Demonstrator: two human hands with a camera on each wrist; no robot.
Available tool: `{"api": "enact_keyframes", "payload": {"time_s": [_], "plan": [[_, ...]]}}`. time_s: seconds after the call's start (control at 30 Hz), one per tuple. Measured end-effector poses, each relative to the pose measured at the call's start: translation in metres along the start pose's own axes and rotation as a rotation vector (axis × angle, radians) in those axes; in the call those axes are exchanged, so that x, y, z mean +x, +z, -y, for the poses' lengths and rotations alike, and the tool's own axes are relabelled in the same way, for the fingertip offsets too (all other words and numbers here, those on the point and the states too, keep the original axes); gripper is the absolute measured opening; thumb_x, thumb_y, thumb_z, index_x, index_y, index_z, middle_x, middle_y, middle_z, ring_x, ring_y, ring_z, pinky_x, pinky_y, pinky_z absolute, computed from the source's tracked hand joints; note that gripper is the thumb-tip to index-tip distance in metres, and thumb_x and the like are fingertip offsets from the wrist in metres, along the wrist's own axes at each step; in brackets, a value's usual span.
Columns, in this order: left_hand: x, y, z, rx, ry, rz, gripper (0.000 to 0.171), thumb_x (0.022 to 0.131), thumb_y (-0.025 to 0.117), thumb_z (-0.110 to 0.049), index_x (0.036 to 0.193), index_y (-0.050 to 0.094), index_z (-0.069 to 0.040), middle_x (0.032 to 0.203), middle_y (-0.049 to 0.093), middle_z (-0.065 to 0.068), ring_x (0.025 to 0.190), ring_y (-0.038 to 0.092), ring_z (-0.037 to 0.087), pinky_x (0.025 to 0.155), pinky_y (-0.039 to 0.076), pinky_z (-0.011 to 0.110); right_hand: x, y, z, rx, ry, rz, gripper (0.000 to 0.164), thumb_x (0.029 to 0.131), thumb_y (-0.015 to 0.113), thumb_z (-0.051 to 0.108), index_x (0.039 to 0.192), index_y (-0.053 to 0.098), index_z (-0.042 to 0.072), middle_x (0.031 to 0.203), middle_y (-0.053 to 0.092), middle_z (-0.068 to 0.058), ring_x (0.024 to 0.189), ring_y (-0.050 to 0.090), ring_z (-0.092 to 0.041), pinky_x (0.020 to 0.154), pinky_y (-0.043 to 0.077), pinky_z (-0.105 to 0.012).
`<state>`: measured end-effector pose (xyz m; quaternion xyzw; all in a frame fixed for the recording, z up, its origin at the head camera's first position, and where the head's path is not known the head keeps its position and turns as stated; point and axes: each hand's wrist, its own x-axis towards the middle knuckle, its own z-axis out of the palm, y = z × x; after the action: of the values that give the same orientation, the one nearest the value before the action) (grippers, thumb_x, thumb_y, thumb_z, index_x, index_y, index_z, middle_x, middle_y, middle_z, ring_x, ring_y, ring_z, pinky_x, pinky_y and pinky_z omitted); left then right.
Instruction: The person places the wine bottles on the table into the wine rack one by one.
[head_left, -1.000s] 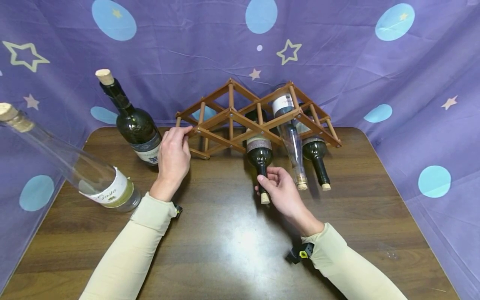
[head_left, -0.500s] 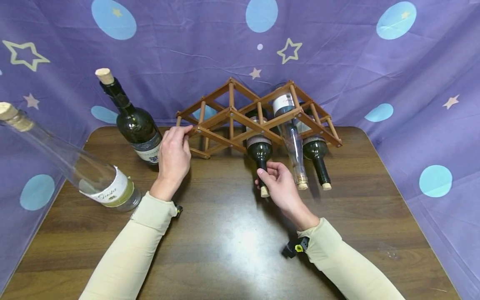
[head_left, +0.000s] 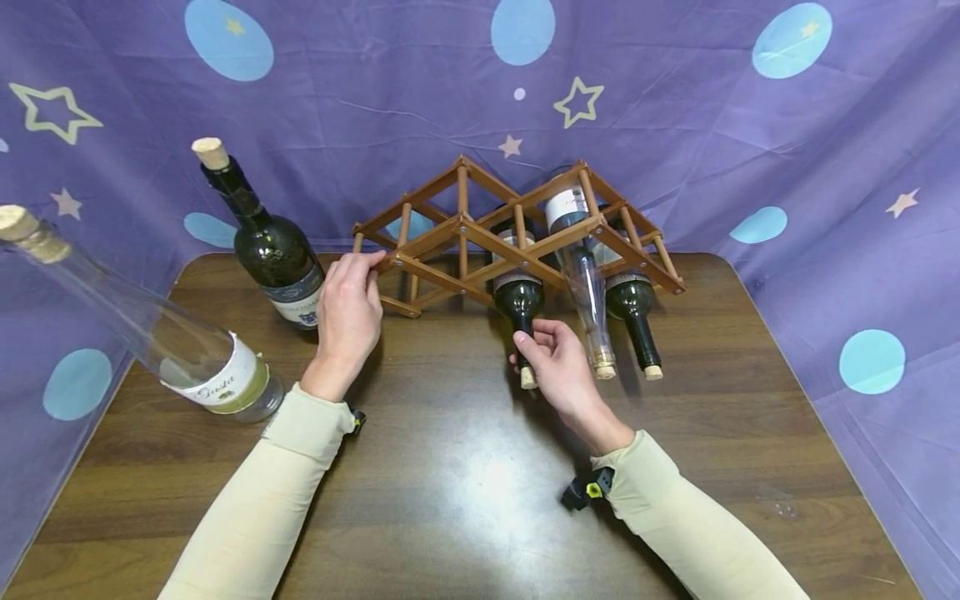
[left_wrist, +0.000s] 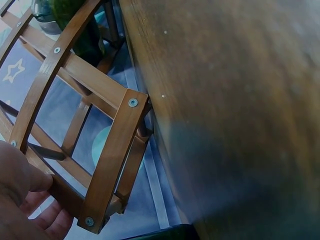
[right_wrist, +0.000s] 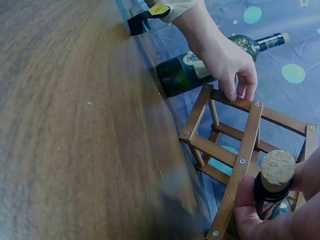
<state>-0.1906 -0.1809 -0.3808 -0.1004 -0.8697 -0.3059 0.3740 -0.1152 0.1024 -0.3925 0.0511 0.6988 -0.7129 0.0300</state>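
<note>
A folding wooden wine rack (head_left: 462,223) stands at the back of the table. My left hand (head_left: 348,304) pinches its left end between thumb and fingers; the left wrist view shows the thumb on a slat (left_wrist: 65,195). With my right hand (head_left: 561,367) I hold the neck of a dark green wine bottle (head_left: 519,302), which lies in a middle slot with its cork (right_wrist: 278,169) toward me. To its right a clear bottle (head_left: 587,287) and another green bottle (head_left: 632,304) lie in the rack, necks forward. The green bottle's base is partly hidden behind slats.
Left of the rack a dark corked bottle (head_left: 277,258) stands upright, close to my left hand. Nearer me at the left is a tall clear corked bottle (head_left: 217,379). A purple patterned cloth (head_left: 420,83) hangs behind the wooden table (head_left: 420,467).
My right hand has moved slightly away from me, and the green bottle has slid a little deeper into the rack. The left hand has stayed at the rack's end.
</note>
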Motion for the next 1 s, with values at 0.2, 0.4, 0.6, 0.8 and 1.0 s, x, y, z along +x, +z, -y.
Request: {"api": "enact_keyframes", "payload": {"time_s": [0.2,0.4,0.6,0.8,1.0], "plan": [[0.001,-0.001,0.000,0.011,-0.002,0.007,0.027,0.094,0.059,0.003,0.116,0.072,-0.006,0.107,0.068,0.011,0.098,0.060,0.034,0.088,0.046,0.043,0.001,0.001,0.001,0.012,-0.006,-0.002,0.045,0.096,0.065,0.013,0.131,0.045,-0.006,0.111,0.061,-0.022,0.074,0.067,-0.018,0.069,0.058,-0.037],[0.000,-0.002,-0.001,0.022,0.004,0.023,0.026,0.094,0.060,0.001,0.117,0.071,-0.006,0.109,0.068,0.012,0.100,0.059,0.035,0.089,0.045,0.043,-0.002,0.001,0.002,-0.007,-0.002,0.006,0.048,0.097,0.064,0.015,0.135,0.043,-0.006,0.116,0.061,-0.024,0.082,0.069,-0.028,0.075,0.057,-0.044],[-0.002,-0.004,-0.002,0.021,0.026,0.045,0.030,0.093,0.061,0.001,0.122,0.069,-0.004,0.113,0.067,0.012,0.103,0.059,0.034,0.093,0.044,0.042,-0.011,0.000,0.005,-0.164,-0.038,0.030,0.058,0.096,0.065,0.021,0.142,0.040,-0.004,0.124,0.060,-0.022,0.106,0.063,-0.037,0.083,0.055,-0.038],[-0.005,-0.006,-0.004,0.012,0.031,0.052,0.037,0.092,0.062,0.001,0.128,0.066,-0.005,0.121,0.065,0.012,0.109,0.058,0.034,0.097,0.043,0.042,-0.024,-0.002,0.011,-0.318,-0.166,0.063,0.071,0.094,0.068,0.025,0.147,0.033,-0.007,0.141,0.047,-0.024,0.129,0.049,-0.034,0.106,0.041,-0.040],[-0.006,-0.010,-0.009,0.015,0.043,0.040,0.038,0.091,0.064,0.001,0.128,0.066,-0.005,0.123,0.064,0.012,0.112,0.056,0.035,0.100,0.041,0.042,-0.037,-0.004,0.021,-0.461,-0.286,0.075,0.077,0.094,0.068,0.028,0.152,0.028,-0.004,0.154,0.035,-0.021,0.140,0.036,-0.031,0.113,0.031,-0.043]]}}
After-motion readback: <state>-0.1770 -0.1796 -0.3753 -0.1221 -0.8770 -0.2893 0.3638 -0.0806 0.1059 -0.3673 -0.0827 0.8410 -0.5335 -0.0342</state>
